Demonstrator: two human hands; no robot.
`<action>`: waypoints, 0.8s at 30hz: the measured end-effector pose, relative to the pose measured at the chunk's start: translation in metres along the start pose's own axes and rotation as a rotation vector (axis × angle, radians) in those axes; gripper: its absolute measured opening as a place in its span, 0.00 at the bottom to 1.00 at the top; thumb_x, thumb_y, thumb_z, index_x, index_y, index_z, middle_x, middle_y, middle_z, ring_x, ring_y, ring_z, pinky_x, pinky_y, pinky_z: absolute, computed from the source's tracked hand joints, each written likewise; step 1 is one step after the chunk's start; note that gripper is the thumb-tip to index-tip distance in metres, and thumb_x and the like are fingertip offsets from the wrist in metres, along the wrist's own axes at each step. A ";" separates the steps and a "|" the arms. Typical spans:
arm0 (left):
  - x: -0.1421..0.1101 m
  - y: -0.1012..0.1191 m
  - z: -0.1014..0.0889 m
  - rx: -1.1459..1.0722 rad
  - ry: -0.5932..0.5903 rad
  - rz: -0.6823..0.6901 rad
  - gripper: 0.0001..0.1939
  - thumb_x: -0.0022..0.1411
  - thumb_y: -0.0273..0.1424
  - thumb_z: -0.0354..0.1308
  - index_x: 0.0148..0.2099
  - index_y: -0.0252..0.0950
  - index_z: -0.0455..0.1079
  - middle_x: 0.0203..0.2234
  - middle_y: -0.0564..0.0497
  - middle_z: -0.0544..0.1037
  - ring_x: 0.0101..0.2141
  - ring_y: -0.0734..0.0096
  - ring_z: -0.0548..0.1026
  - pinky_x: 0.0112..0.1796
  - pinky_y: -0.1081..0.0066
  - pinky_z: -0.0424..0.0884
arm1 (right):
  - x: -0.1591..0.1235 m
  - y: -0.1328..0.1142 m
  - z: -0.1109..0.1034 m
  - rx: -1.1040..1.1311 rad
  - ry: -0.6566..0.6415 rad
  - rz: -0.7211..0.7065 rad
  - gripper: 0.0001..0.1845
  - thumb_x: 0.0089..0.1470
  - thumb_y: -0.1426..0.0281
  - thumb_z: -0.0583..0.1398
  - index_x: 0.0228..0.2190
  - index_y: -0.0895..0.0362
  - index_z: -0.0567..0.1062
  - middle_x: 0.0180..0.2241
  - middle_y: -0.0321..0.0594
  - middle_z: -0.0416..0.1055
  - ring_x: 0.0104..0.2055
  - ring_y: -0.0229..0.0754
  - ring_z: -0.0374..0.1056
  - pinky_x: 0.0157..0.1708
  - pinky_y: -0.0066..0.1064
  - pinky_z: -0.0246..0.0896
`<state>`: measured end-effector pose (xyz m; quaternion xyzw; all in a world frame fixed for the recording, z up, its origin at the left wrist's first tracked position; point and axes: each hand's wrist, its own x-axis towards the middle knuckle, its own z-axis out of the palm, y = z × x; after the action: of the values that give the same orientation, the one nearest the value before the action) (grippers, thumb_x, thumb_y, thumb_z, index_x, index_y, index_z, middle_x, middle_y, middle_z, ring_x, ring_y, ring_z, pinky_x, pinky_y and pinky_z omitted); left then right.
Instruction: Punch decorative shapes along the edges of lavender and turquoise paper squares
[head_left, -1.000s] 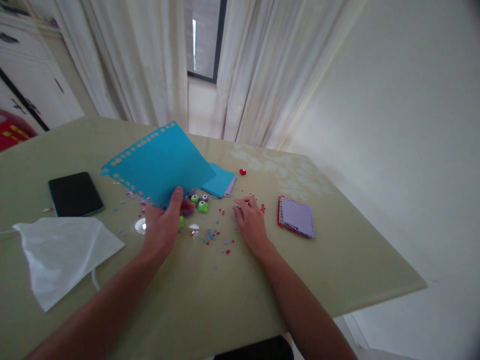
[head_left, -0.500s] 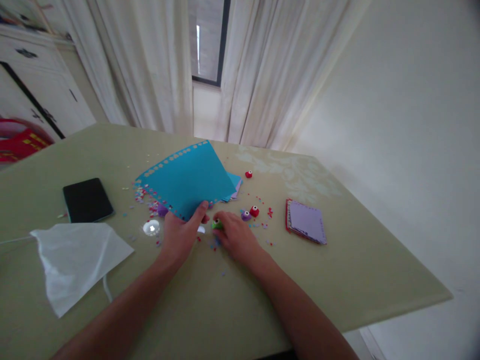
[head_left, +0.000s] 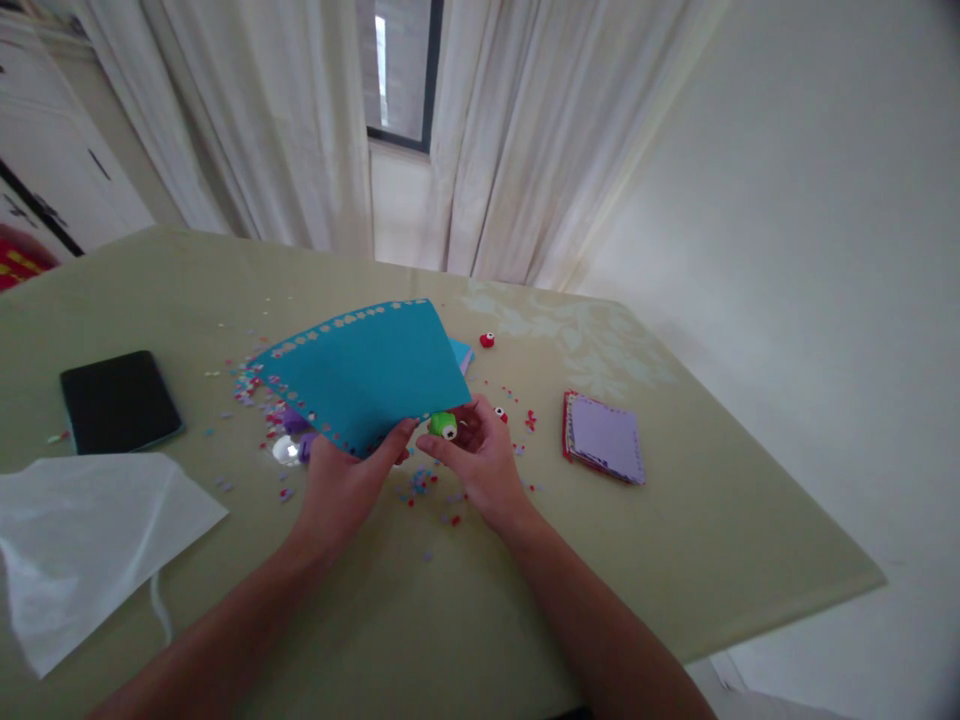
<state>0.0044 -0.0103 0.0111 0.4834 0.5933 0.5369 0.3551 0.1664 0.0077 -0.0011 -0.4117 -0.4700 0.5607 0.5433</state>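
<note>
My left hand (head_left: pixel 345 490) grips the near edge of a blue sheet of paper (head_left: pixel 367 370), thumb on top. Flower-like cutouts run along the sheet's far and left edges. My right hand (head_left: pixel 487 460) holds a small green craft punch (head_left: pixel 442 426) between thumb and fingers, at the sheet's near right edge. Whether the paper sits inside its slot I cannot tell. A red punch (head_left: pixel 500 413) shows partly behind my right hand, and another red punch (head_left: pixel 487 340) stands farther back. Purple punches (head_left: pixel 296 418) lie partly hidden under the sheet. Tiny paper cutouts (head_left: pixel 416 485) are scattered around.
A stack of purple and red paper squares (head_left: pixel 606 440) lies to the right. On the left are a black phone or tablet (head_left: pixel 120 400) and a white sheet-like piece (head_left: pixel 97 540) with a cord. More paper (head_left: pixel 462 355) peeks out behind the blue sheet. Curtains hang beyond the table.
My right hand has lifted the green punch from the table and turned it toward the blue sheet's edge. The sheet has been raised slightly and shifted. The view has swung a little right.
</note>
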 end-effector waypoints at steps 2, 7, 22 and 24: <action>0.000 0.000 0.000 0.002 0.003 0.004 0.15 0.56 0.45 0.71 0.28 0.41 0.76 0.20 0.53 0.80 0.22 0.63 0.79 0.27 0.68 0.75 | 0.000 0.000 0.001 0.006 0.016 0.001 0.23 0.43 0.63 0.80 0.36 0.50 0.75 0.34 0.36 0.77 0.34 0.42 0.72 0.35 0.34 0.68; 0.001 -0.002 0.001 0.006 0.017 -0.017 0.16 0.56 0.45 0.71 0.27 0.40 0.76 0.19 0.53 0.80 0.22 0.65 0.78 0.27 0.69 0.74 | 0.003 0.003 0.000 -0.030 0.049 -0.003 0.27 0.40 0.60 0.81 0.35 0.50 0.74 0.30 0.33 0.75 0.31 0.40 0.68 0.30 0.32 0.65; 0.003 -0.006 0.004 -0.004 -0.045 0.049 0.15 0.56 0.44 0.69 0.26 0.41 0.75 0.18 0.54 0.79 0.19 0.65 0.76 0.24 0.69 0.72 | 0.006 0.007 -0.001 0.024 -0.011 -0.034 0.26 0.40 0.63 0.81 0.39 0.50 0.77 0.36 0.35 0.79 0.37 0.44 0.74 0.39 0.36 0.71; 0.004 -0.008 0.005 0.001 -0.061 0.048 0.16 0.56 0.45 0.69 0.26 0.40 0.75 0.18 0.53 0.79 0.19 0.65 0.77 0.24 0.69 0.73 | 0.007 0.007 -0.003 0.041 -0.023 -0.012 0.24 0.41 0.61 0.81 0.38 0.51 0.79 0.34 0.35 0.78 0.34 0.42 0.72 0.36 0.35 0.69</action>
<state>0.0063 -0.0047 0.0031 0.5138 0.5708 0.5299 0.3597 0.1677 0.0152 -0.0083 -0.3912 -0.4670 0.5716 0.5497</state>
